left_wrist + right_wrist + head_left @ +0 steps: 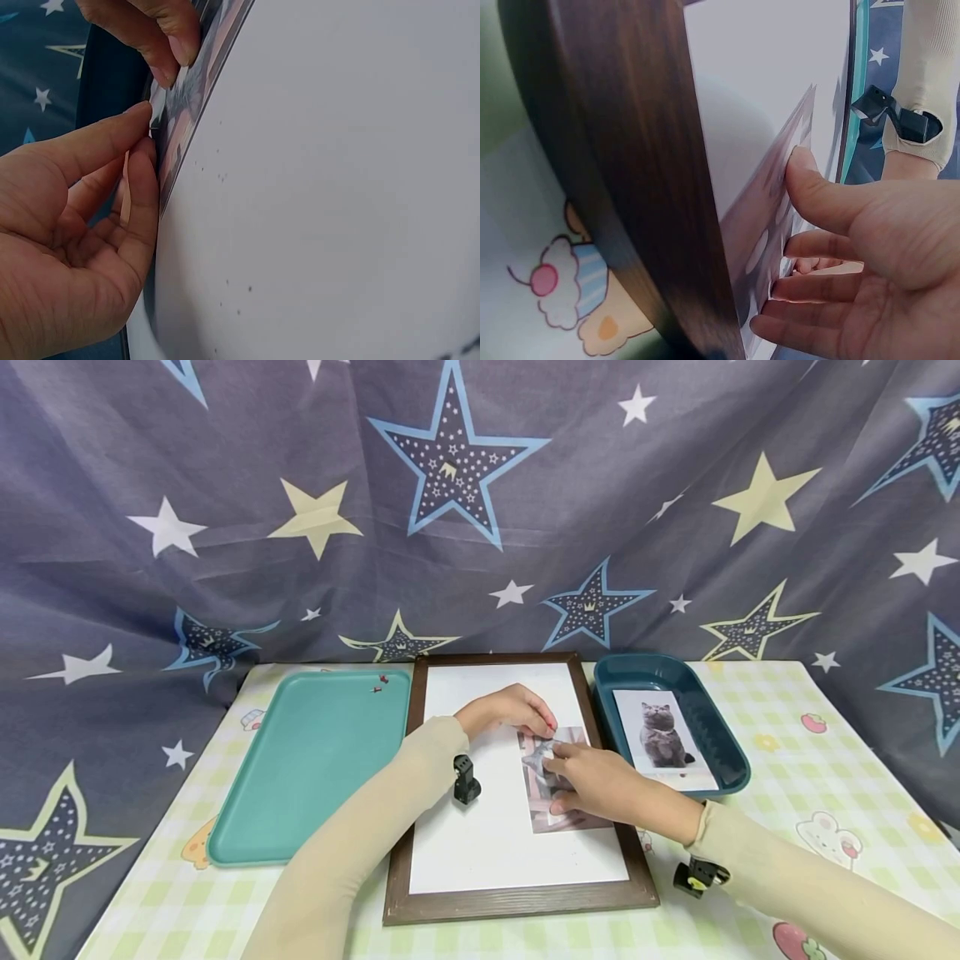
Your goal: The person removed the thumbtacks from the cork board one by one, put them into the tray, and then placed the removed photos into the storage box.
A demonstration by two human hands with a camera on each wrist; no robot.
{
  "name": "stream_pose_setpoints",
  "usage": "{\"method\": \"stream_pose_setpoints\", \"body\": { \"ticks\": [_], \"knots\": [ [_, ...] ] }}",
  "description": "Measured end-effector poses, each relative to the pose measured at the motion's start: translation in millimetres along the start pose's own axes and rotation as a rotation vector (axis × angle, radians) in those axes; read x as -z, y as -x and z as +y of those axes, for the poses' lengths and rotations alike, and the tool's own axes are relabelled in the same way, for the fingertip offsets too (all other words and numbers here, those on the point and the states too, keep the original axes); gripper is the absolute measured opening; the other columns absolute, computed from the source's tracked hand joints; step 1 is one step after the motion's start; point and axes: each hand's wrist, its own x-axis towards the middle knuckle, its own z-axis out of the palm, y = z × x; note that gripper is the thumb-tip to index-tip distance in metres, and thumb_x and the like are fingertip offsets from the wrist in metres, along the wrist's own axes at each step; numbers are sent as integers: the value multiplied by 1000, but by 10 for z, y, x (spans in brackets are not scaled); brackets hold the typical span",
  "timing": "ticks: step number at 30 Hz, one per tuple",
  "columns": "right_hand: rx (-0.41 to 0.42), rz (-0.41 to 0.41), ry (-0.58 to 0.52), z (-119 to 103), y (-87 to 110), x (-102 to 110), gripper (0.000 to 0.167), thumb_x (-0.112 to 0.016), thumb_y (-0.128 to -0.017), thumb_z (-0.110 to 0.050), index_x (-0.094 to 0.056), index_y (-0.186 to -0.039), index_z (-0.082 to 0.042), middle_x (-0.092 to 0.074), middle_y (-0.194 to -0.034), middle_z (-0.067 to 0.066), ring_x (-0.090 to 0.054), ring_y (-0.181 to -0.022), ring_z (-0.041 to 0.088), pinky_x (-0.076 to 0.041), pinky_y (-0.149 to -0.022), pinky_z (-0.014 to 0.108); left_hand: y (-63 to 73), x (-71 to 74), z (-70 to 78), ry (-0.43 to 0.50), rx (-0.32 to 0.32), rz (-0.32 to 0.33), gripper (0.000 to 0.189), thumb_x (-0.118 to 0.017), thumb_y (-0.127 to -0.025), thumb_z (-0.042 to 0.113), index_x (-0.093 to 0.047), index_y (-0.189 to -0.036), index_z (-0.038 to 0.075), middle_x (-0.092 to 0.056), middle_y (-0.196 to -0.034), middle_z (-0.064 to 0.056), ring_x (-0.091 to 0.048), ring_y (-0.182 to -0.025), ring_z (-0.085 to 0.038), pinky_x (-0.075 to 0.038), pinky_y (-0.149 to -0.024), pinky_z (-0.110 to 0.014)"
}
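A photo of a grey cat on a pinkish background (542, 806) lies on the right half of a white board with a brown wooden frame (450, 852). My left hand (512, 707) pinches a small red push pin (553, 726) between thumb and finger at the photo's top edge. In the left wrist view its thin point (154, 129) shows between the fingertips. My right hand (603, 783) rests on the photo, its fingertips pressing the print against the board. Fairly straight fingers (817, 289) show in the right wrist view. Part of the photo is hidden under that hand.
Left of the board lies a green tray (315, 768) with red push pins (377, 689) near its far right corner. To the right stands a dark blue tray (716, 735) holding another cat photo (663, 743). A checked tablecloth (757, 827) covers the table.
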Motion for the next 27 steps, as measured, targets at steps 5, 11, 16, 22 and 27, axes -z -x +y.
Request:
{"method": "stream_pose_setpoints", "body": {
  "ticks": [5, 11, 16, 22, 27],
  "knots": [
    [-4, -7, -4, 1, -4, -5, 58, -82, -83, -39, -70, -127, -4, -65, -131, 20, -69, -112, 35, -63, -82, 45, -14, 8, -16, 8, 6, 1, 23, -81, -83, 5, -79, -106, 0, -78, -83, 2, -62, -65, -4, -51, -61, -15],
    [-8, -9, -5, 9, -5, -16, 58, -82, -84, -39, -70, -128, -4, -65, -132, 20, -68, -115, 36, -63, -84, 46, -20, 10, -19, 17, 0, -5, 23, -79, -84, 2, -79, -108, 1, -79, -88, 1, -60, -62, -4, -49, -59, -15],
    [-6, -4, -12, 10, 3, -12, 57, -81, -85, -38, -69, -129, -4, -64, -133, 22, -66, -118, 38, -62, -85, 47, -18, 18, -26, 11, -1, -12, 20, -76, -85, 2, -81, -104, 5, -80, -89, 1, -60, -64, -3, -50, -61, -15],
    [-1, -1, -34, 19, 26, -28, 58, -79, -87, -39, -67, -133, -4, -62, -137, 23, -61, -126, 42, -60, -91, 52, -7, 17, -24, 18, 3, -15, 26, -77, -85, 2, -78, -111, 0, -79, -88, 1, -61, -65, -4, -50, -61, -15],
    [11, 7, -38, 3, 63, -37, 59, -77, -91, -38, -64, -136, -2, -59, -139, 24, -58, -130, 42, -60, -92, 53, -6, 15, -22, 27, 3, -17, 25, -76, -86, 1, -77, -111, -1, -78, -86, 1, -61, -65, -4, -50, -61, -14]
  ]
}}
